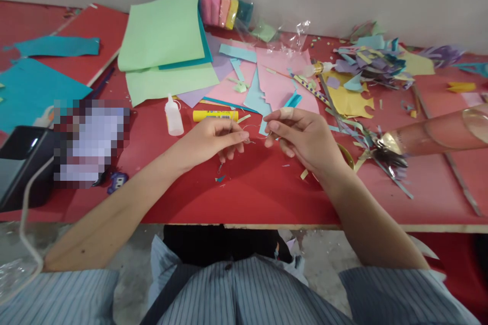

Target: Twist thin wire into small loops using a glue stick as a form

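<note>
Beyond our grip, a clear plastic packet [227,9] holds pink, orange, yellow and teal blocks [215,8]. Left of it sits a small white plastic bottle [174,118], contents unclear. A yellow cylindrical tube [213,116] lies just behind our left hand [211,139]. It and our right hand [310,142], fingertips pinched together, hold a thin, pale wire-like strand [250,126] between them.

The red tabletop [244,198] carries green paper sheets [163,35] at eleven o'clock, pink paper [284,84] at one and shredded scraps [375,65] at two. A white bottle [174,118] and a yellow glue stick [213,116] rest toward ten.
</note>
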`<state>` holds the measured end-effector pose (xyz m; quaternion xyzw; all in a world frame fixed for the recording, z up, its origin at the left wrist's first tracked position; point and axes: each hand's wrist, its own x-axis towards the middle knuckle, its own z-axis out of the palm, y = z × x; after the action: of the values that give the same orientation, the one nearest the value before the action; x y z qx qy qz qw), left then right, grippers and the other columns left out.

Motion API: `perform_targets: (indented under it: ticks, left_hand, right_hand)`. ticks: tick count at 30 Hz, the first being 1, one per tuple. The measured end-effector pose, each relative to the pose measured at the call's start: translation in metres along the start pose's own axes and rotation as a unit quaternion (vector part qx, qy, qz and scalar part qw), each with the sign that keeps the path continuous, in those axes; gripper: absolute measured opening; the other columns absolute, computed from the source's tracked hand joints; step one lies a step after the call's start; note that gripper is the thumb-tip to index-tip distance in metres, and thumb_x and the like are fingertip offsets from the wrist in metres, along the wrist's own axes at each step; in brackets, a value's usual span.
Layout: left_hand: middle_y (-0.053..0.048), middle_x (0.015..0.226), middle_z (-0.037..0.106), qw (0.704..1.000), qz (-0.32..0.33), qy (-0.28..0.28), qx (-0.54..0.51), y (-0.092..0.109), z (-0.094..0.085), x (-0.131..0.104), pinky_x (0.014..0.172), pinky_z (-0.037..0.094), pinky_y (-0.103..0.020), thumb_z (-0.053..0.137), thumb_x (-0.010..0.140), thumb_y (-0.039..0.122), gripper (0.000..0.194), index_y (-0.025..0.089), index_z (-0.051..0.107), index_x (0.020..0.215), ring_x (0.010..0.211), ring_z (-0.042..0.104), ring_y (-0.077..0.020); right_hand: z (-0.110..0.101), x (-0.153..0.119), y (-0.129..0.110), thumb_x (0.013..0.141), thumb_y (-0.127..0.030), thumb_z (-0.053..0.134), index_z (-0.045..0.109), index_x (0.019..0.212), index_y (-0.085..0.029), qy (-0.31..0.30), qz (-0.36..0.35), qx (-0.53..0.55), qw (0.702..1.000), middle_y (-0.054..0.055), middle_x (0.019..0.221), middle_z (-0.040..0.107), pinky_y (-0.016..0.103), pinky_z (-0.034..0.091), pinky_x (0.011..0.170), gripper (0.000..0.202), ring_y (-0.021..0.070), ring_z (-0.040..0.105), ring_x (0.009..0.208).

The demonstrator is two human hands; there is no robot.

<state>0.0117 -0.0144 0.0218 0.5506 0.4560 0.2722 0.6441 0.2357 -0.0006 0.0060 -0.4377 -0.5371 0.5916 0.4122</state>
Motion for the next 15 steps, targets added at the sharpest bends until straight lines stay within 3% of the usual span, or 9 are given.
perform_targets:
  ticks: [2, 5, 7, 9, 12, 15]
  left_hand:
    - [-0.002, 0.076, 0.069, 1.000, -0.008, 0.000, -0.030, -0.001, -0.001, 0.002, 0.048, 0.048, -0.016, 0.067, 0.091, 0.029, 0.019, 0.012, 0.064, 0.082, 0.056, 0.060, -0.0065]
    - [-0.001, 0.080, 0.071, 0.998, 0.000, 0.002, -0.066, -0.004, -0.002, 0.003, 0.048, 0.049, -0.017, 0.064, 0.091, 0.020, 0.008, 0.013, 0.063, 0.095, 0.054, 0.061, -0.0065]
    - [-0.001, 0.081, 0.072, 0.997, 0.007, -0.005, -0.081, -0.004, -0.002, 0.002, 0.049, 0.050, -0.017, 0.062, 0.093, 0.019, 0.008, 0.014, 0.060, 0.098, 0.053, 0.062, -0.0066]
    - [-0.002, 0.081, 0.073, 0.996, 0.005, -0.019, -0.091, -0.004, -0.003, 0.002, 0.050, 0.051, -0.017, 0.061, 0.096, 0.025, 0.011, 0.014, 0.058, 0.095, 0.054, 0.063, -0.0066]
    - [-0.002, 0.081, 0.071, 0.994, -0.004, -0.024, -0.103, -0.003, -0.002, 0.001, 0.051, 0.051, -0.017, 0.061, 0.098, 0.033, 0.021, 0.014, 0.058, 0.089, 0.056, 0.063, -0.0067]
    - [-0.001, 0.079, 0.066, 0.995, -0.010, -0.001, -0.104, -0.003, 0.000, 0.001, 0.050, 0.052, -0.016, 0.063, 0.096, 0.030, 0.022, 0.012, 0.060, 0.082, 0.060, 0.064, -0.0069]
  right_hand:
    - [0.000, 0.000, 0.000, 0.079, -0.036, 0.084, 0.075, 0.093, -0.021, 0.025, -0.030, -0.010, 0.999, 0.002, 0.078, 0.071, 0.019, 0.045, 0.036, 0.022, 0.0148, 0.072, 0.066]
    - [0.003, -0.003, 0.001, 0.080, -0.031, 0.084, 0.076, 0.089, -0.023, 0.036, -0.087, -0.054, 0.994, 0.001, 0.081, 0.074, 0.026, 0.062, 0.060, 0.014, 0.0161, 0.074, 0.076]
    - [0.006, -0.006, 0.002, 0.081, -0.027, 0.083, 0.077, 0.089, -0.024, 0.042, -0.123, -0.102, 0.986, 0.000, 0.084, 0.075, 0.030, 0.065, 0.075, 0.011, 0.0158, 0.074, 0.079]
    - [0.008, -0.010, 0.004, 0.082, -0.025, 0.081, 0.076, 0.095, -0.024, 0.045, -0.170, -0.149, 0.973, 0.001, 0.091, 0.077, 0.032, 0.065, 0.081, 0.013, 0.0166, 0.075, 0.085]
    - [0.010, -0.012, 0.007, 0.086, -0.022, 0.078, 0.074, 0.097, -0.024, 0.030, -0.271, -0.255, 0.928, 0.002, 0.094, 0.078, 0.034, 0.063, 0.082, 0.012, 0.0175, 0.075, 0.087]
    - [0.011, -0.012, 0.008, 0.088, -0.018, 0.076, 0.070, 0.095, -0.023, 0.005, -0.369, -0.327, 0.870, 0.002, 0.088, 0.077, 0.034, 0.062, 0.079, 0.011, 0.0171, 0.074, 0.080]
